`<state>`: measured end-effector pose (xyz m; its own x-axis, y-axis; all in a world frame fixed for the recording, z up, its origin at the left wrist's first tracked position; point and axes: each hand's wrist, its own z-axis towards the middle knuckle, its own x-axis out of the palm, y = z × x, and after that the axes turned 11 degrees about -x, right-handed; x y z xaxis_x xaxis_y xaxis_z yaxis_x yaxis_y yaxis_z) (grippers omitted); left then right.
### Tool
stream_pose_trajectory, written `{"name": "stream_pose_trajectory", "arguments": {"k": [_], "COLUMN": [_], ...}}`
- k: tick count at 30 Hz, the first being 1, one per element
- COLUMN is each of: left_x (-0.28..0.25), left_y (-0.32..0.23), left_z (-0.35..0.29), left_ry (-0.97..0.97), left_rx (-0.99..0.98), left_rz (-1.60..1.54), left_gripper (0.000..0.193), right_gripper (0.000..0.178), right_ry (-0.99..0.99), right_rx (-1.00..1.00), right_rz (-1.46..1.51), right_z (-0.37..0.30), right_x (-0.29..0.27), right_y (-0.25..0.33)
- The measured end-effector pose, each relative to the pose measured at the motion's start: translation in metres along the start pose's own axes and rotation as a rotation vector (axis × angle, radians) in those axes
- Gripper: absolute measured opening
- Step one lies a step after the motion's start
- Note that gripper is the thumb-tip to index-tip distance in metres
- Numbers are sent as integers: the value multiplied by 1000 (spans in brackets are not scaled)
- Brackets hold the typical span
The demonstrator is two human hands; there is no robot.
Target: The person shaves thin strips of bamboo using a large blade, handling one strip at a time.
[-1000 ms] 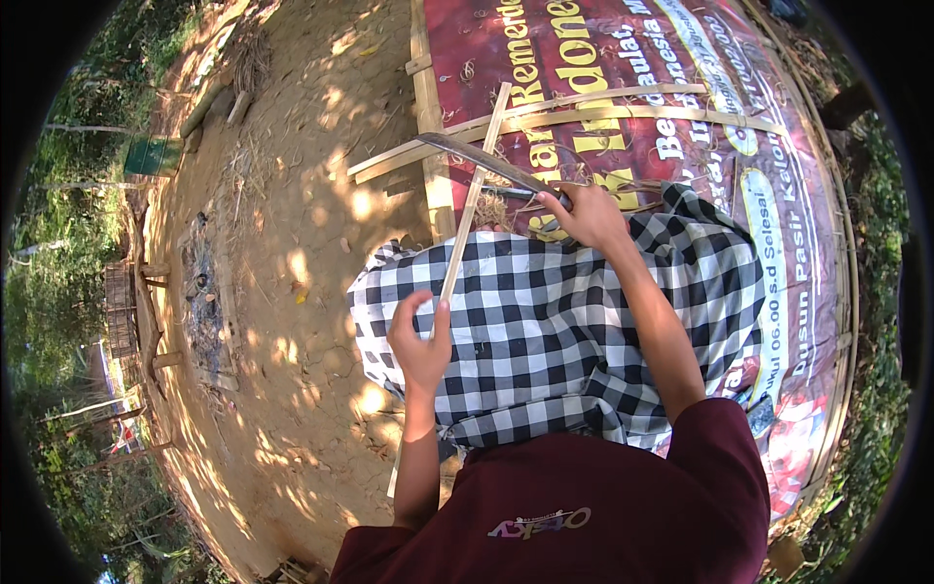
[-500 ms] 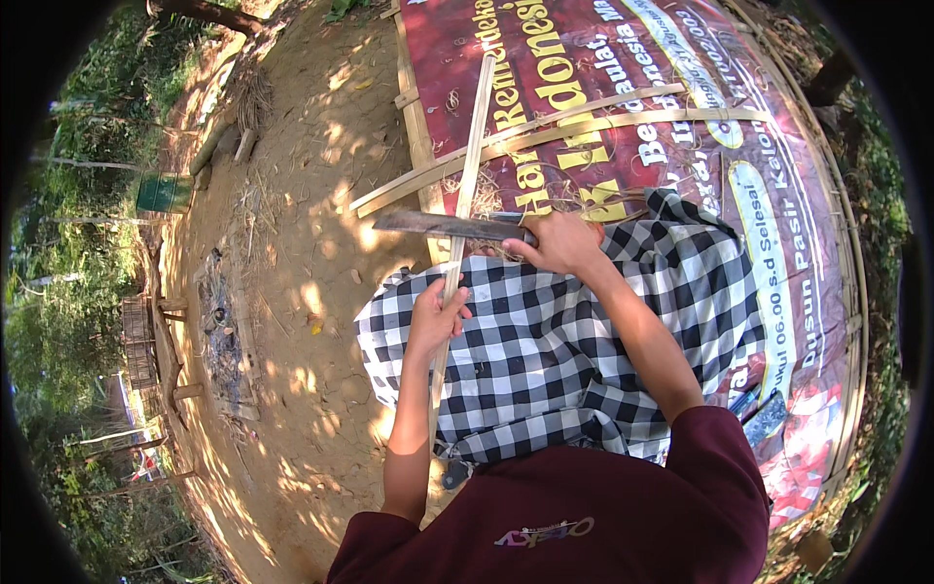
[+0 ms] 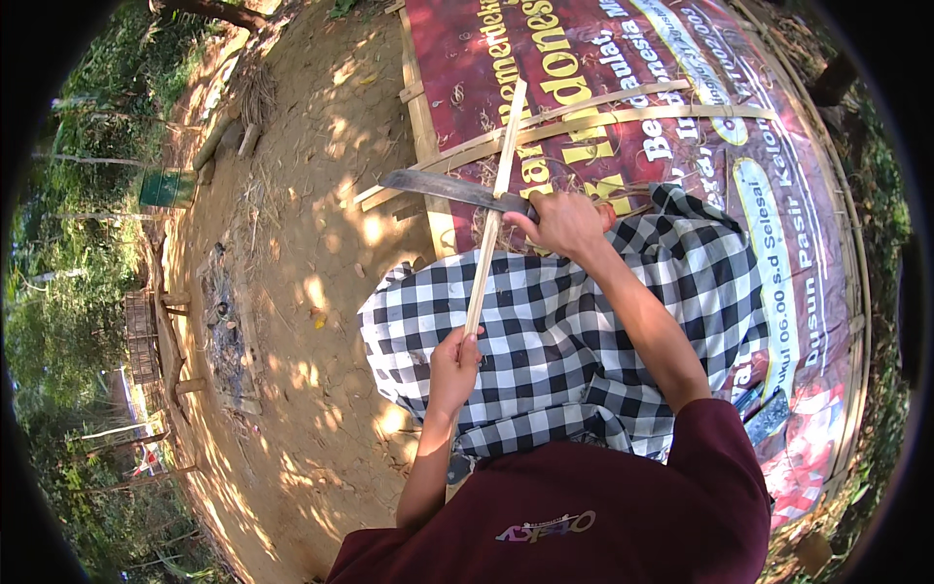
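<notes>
A long, pale bamboo strip point(image 3: 484, 265) runs up and away from my left hand point(image 3: 455, 364), whose fingers are wrapped round its near end above my lap. In my right hand point(image 3: 567, 225) is the handle of a machete point(image 3: 443, 187). Its dark blade points left and crosses the strip near the strip's middle. A black-and-white checked cloth point(image 3: 545, 331) covers my legs beneath both hands. Beyond the blade, the strip's far end lies over two more bamboo strips point(image 3: 584, 125) resting on a red printed banner point(image 3: 452, 58).
The banner spreads over a low platform with a bamboo edge point(image 3: 420, 127). Curled shavings point(image 3: 486, 173) lie on it. At the right is a blue object point(image 3: 769, 417). Brown dirt ground point(image 3: 311, 243) fills the left, with charred debris point(image 3: 226, 331) and a green bin point(image 3: 167, 189) farther off.
My left hand has moved right and nearer my body, gripping the strip lower down. The strip has shifted right with it, and the machete blade has risen slightly.
</notes>
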<state>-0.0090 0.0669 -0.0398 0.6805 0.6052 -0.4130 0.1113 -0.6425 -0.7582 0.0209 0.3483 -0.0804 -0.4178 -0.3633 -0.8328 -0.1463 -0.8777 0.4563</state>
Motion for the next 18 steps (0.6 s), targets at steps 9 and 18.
{"name": "stream_pose_trajectory", "arguments": {"k": [9, 18], "left_x": [-1, -3], "left_y": [2, -8], "left_z": [-38, -25], "left_ry": [-97, -147], "left_rx": [65, 100], "left_rz": [267, 236], "left_gripper": [30, 32], "right_gripper": [56, 60], "right_ry": [141, 96], "right_rx": [-20, -236], "right_rz": [343, 232], "right_z": [-10, -29], "right_x": [-10, 4], "right_y": [13, 42]}}
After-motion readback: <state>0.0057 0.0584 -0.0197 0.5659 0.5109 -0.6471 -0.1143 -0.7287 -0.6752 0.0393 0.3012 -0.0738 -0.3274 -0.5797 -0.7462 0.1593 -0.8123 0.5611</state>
